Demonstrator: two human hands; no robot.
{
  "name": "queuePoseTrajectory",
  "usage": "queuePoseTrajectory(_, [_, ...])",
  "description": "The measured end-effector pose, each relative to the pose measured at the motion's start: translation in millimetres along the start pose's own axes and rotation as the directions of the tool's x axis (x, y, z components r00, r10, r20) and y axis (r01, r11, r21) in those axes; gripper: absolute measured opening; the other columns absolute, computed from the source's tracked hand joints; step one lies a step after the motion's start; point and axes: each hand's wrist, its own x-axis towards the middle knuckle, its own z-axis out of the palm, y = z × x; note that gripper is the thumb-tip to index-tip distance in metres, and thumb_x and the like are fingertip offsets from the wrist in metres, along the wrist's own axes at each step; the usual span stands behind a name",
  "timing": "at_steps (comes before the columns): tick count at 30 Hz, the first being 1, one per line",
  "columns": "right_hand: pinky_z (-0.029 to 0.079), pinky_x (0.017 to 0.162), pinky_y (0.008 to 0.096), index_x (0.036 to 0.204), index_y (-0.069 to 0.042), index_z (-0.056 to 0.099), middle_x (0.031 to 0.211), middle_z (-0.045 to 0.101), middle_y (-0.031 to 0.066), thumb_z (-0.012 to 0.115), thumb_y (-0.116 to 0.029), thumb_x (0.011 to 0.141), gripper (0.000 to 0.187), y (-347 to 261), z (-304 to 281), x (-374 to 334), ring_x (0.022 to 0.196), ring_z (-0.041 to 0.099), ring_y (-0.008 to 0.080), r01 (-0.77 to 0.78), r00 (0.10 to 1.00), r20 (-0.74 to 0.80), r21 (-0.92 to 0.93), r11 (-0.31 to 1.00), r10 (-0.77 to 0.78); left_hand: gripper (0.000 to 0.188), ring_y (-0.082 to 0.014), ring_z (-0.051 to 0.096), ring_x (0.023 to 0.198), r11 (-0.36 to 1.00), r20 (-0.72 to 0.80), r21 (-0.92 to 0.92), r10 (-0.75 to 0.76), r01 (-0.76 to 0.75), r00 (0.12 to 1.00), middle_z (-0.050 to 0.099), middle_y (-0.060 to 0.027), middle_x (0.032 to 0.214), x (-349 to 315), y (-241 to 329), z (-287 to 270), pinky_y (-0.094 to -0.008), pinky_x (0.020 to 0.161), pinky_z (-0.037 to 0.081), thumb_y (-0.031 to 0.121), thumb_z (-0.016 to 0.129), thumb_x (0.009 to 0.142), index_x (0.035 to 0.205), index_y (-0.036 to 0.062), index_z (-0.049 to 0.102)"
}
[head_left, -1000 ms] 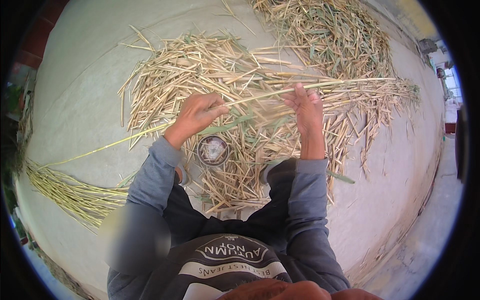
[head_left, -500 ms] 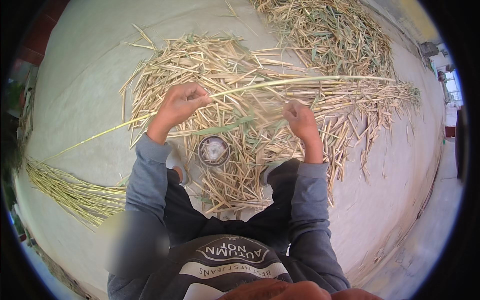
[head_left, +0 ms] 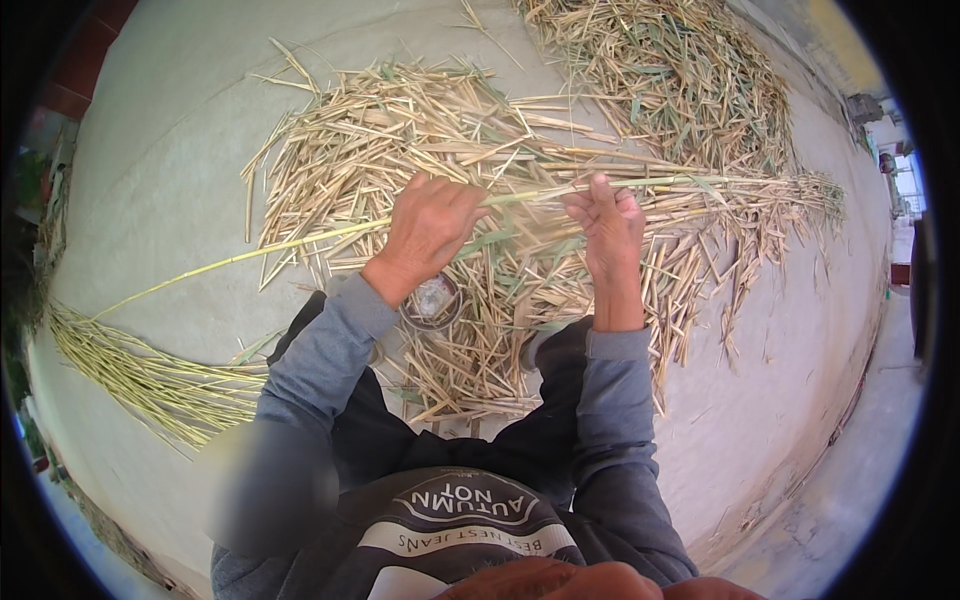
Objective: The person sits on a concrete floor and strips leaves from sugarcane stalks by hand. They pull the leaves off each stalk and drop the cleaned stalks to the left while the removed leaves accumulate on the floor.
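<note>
A long, thin yellow-green reed stalk (head_left: 300, 242) runs across in front of me, from the lower left up to the right. My left hand (head_left: 428, 222) is closed around it near the middle, back of the hand up. Further right along the same stalk, my right hand (head_left: 612, 228) has its palm turned up, thumb and curled fingers pinching it. Beneath both hands spreads a layer of dry leaf sheaths and straw-coloured pieces (head_left: 350, 140). Partly behind my left wrist, a round dark-rimmed bowl (head_left: 460, 302) with something whitish inside sits among the sheaths.
Smooth yellow-green stalks (head_left: 150, 385) lie in a bundle on the concrete floor (head_left: 180, 160) at the left. Unstripped stalks (head_left: 740, 190) stretch out to the right. A larger heap of dry sheaths and leaves (head_left: 690, 80) covers the far right.
My left hand has moved right along the stalk and turned its back upward. My right hand, earlier below and apart from the stalk, has come up onto it and turned palm up.
</note>
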Motion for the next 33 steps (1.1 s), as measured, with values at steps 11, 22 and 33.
queuePoseTrajectory(11, [0.063,0.070,0.0292,0.099,0.002,0.056,0.091,0.070,0.0169,0.075,-0.025,0.097,0.033,-5,-9,7,0.079,0.074,0.0237,-0.124,0.986,-0.115,-0.040,0.992,0.118,0.012,-0.0128,0.062,0.071,0.668,-0.048,-0.602,-0.578,0.438,0.815,0.069,-0.0009,0.078,14,10,-12,-0.0304,0.065,0.046,0.014,0.075,0.093,0.088,0.0042,0.070])
queuePoseTrajectory(22, [0.062,0.076,0.0306,0.110,0.000,0.062,0.104,0.074,0.0184,0.071,-0.026,0.099,0.030,-6,-7,4,0.086,0.074,0.0217,-0.104,0.992,0.059,-0.070,0.992,0.108,0.039,-0.0295,0.062,0.087,0.986,0.108,-0.163,-0.002,0.020,0.994,0.069,-0.0103,0.091,8,11,-17,-0.0414,0.079,0.045,0.037,0.077,0.086,0.103,0.0028,0.073])
queuePoseTrajectory(33, [0.057,0.069,0.0270,0.106,0.004,0.061,0.098,0.072,0.0162,0.074,-0.032,0.097,0.039,-15,-3,-10,0.084,0.074,0.0222,-0.066,0.998,-0.012,-0.196,0.978,0.065,0.021,-0.0263,0.064,0.064,0.898,0.408,-0.191,-0.295,0.397,0.864,0.066,-0.0093,0.070,-6,-30,-28,-0.0375,0.063,0.046,0.026,0.075,0.086,0.085,0.0058,0.071])
